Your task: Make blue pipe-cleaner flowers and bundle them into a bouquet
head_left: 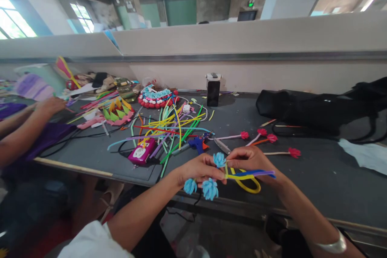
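Observation:
My left hand (201, 168) is closed around the stems of a small bunch of pipe-cleaner flowers. Three light blue heads show: an upper flower (219, 159), a lower flower (210, 188) and a left flower (190, 186). Yellow, blue and purple stems (250, 175) stick out to the right below my other hand. Thumb and fingers of my right hand (249, 158) pinch a yellow-green pipe cleaner (226, 169) beside the upper flower. A yellow loop (252, 187) hangs under the stems. Just behind my hands lie scissors (222, 146) and a blue glue gun (198, 144).
Loose pipe cleaners (169, 129) lie heaped behind a magenta box (142, 152). Several red flowers (294, 152) on stems lie to the right, before a black bag (302, 109). A phone (213, 93) stands at the back. Another person's arm (33, 123) reaches in from the left.

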Motion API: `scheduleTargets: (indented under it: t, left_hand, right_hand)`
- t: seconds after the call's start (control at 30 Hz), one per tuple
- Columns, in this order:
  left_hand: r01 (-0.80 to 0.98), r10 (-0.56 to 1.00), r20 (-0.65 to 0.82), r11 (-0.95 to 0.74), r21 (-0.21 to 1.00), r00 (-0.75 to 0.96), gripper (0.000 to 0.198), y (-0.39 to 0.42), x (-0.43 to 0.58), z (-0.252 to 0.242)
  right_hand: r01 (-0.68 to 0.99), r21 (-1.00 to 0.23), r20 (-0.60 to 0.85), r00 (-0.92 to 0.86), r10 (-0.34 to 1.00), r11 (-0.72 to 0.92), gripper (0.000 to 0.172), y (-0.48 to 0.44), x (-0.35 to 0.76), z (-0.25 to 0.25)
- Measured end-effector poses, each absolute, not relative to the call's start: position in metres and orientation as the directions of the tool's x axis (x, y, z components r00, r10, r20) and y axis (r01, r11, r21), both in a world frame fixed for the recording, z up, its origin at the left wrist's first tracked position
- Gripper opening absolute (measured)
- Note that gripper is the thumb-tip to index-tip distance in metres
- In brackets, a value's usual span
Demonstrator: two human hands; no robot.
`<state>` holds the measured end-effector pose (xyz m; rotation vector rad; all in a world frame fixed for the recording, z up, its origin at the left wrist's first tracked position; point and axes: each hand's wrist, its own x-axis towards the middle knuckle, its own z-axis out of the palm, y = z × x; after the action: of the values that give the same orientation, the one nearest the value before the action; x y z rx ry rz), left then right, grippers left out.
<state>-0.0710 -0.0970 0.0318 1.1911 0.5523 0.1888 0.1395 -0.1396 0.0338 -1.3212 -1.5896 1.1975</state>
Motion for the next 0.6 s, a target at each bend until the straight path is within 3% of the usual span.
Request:
scheduleTargets:
  t: [0.17,0.3,0.47,0.6]
  left_hand:
    - [0.252,0.450,-0.366,0.294,0.922,0.815,0.031,-0.099,-0.066,0.032]
    - [0.278,0.584,-0.339,0.195,0.941,0.737,0.036,-0.100,-0.059,0.029]
    - [0.183,0.682,-0.286,0.221,0.958,0.673,0.029,-0.100,-0.056,0.024]
    - [-0.004,0.726,-0.282,0.366,0.931,0.627,0.023,-0.095,-0.056,0.023]
  right_hand:
    - [0.469,-0.860,0.105,-0.221,0.970,0.200,0.019,-0.151,0.146,0.054]
    - [0.640,-0.676,0.208,-0.311,0.927,0.366,0.016,-0.161,0.143,0.070]
    - [0.736,-0.491,0.295,-0.364,0.884,0.467,0.019,-0.170,0.134,0.074]
    - [0.741,-0.474,0.302,-0.372,0.878,0.477,0.022,-0.172,0.129,0.072]
